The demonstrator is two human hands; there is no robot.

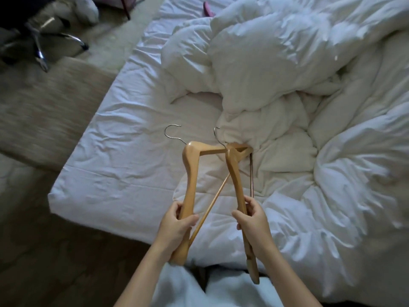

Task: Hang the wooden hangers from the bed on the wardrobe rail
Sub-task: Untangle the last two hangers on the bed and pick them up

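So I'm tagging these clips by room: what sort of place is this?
Most likely a bedroom: a bed with a rumpled white duvet, carpet, and a wheeled chair base nearby.

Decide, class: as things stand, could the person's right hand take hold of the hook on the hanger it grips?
Probably not yet. The right hand is closed around the right hanger low down, and its hook sits at the far end against the duvet.

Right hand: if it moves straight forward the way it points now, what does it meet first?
Probably the crumpled white duvet ahead of the right hand, near its hanger; depth is unclear.
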